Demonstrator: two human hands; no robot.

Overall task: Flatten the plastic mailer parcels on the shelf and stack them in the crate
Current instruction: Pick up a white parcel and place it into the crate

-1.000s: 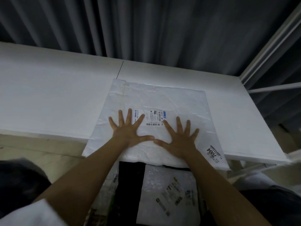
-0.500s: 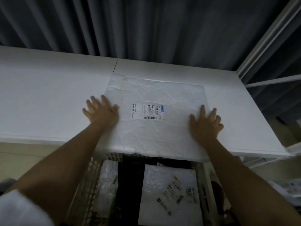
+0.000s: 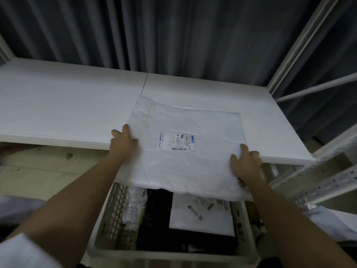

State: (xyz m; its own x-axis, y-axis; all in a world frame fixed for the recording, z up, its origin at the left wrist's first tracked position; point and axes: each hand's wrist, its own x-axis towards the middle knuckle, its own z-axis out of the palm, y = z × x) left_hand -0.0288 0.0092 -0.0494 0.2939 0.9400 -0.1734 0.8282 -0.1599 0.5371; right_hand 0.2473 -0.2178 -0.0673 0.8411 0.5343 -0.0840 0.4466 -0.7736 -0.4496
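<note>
A large white plastic mailer (image 3: 185, 167) with a printed label lies flat, half on the white shelf (image 3: 67, 105) and half hanging over its front edge above the crate (image 3: 112, 219). My left hand (image 3: 123, 144) grips the mailer's left edge, thumb on top. At the mailer's right edge my right hand (image 3: 245, 161) grips it the same way. Inside the pale lattice crate lie a white mailer (image 3: 202, 215) with labels, a dark parcel (image 3: 156, 213) and a clear bag at the left wall.
Dark pleated curtains hang behind the shelf. White metal rack uprights and perforated rails (image 3: 328, 182) stand at the right. A pale wooden board (image 3: 48, 167) runs under the shelf at the left.
My hands went from pressing the mailer's middle to its left and right edges and closed on them. The mailer has slid toward me, further over the shelf edge above the crate.
</note>
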